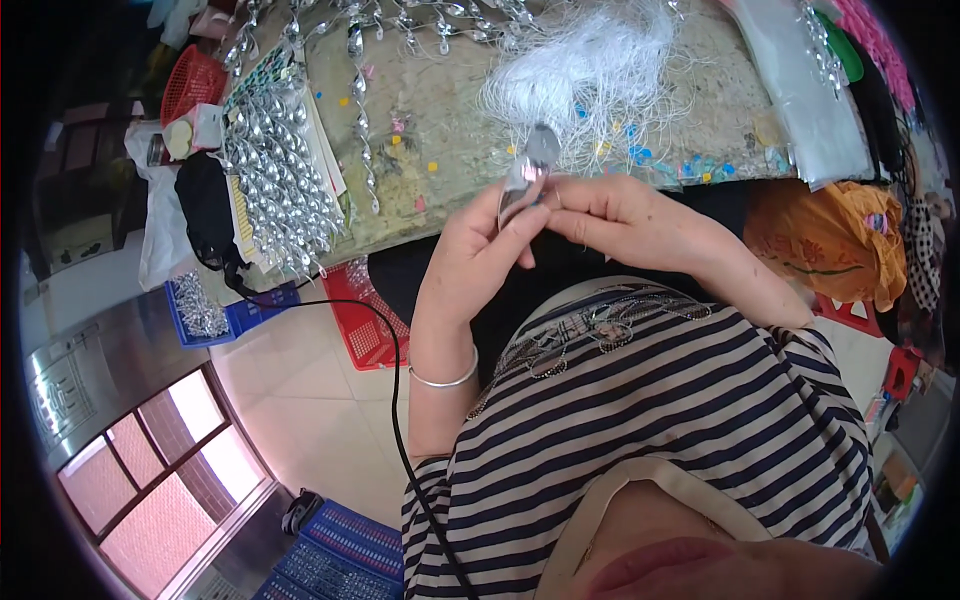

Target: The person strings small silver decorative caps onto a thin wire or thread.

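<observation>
Workpiece, silvery and shiny, partly blurred, is gripped in your left hand over the near edge of the bench. Your right hand meets it, fingers pinched narrow; whether they hold anything, I cannot tell. White thread heaps just beyond. Your room to move lies between that heap and a twisted silver strand. Silver ornaments border the left side, plastic bags the right. A black cable runs beside your left forearm.

Silvery piece, orange bag, red basket, navy-and-beige striped shirt
</observation>
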Tool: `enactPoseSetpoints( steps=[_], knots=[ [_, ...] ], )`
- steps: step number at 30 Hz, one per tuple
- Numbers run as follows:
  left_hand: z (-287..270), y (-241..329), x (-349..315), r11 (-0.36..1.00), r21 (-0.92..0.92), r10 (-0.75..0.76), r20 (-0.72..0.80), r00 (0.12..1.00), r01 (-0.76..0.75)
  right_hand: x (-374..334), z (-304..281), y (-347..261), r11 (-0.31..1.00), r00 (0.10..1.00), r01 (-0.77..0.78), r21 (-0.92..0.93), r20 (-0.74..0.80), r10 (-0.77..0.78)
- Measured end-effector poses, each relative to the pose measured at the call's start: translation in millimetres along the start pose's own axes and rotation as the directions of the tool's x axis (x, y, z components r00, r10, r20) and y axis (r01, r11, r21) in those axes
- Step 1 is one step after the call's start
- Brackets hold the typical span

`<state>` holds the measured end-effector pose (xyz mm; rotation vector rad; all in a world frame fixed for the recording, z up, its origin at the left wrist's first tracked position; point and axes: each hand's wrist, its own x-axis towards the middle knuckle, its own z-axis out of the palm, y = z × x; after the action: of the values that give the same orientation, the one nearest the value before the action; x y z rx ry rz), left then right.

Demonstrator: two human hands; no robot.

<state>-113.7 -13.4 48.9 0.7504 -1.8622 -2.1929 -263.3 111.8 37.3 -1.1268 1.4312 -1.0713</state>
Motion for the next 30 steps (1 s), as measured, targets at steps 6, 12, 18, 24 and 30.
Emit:
enactPoseSetpoints(
  steps=[6,12,18,24,30],
  knots=[
    [-11.8,-29.2,-27.0,0.98,0.2,-0.017,0.069,0.997,0.003,-10.4,14.7,7.1,0.996,0.988,0.016,-0.084,0.154,-0.003],
    [-6.6,-30.4,-33.9,0.949,0.275,-0.151,-0.035,0.988,0.155,-14.6,20.5,21.7,0.999,0.984,-0.025,-0.042,0.178,0.032],
    [-4.4,-46.3,-44.2,0.914,0.294,-0.225,-0.208,0.952,0.28,-13.9,21.5,35.3,0.998,0.972,0.037,-0.055,0.236,-0.023],
    [-3.8,-55.0,-45.0,0.957,0.172,-0.173,-0.304,0.937,0.233,-36.4,9.7,35.9,0.995,0.985,-0.098,-0.032,0.14,0.102],
    [-4.2,-57.6,-49.0,0.966,0.186,-0.114,-0.312,0.943,0.179,-46.6,5.8,54.9,0.993,0.998,-0.043,-0.111,0.039,0.048]
  ],
)
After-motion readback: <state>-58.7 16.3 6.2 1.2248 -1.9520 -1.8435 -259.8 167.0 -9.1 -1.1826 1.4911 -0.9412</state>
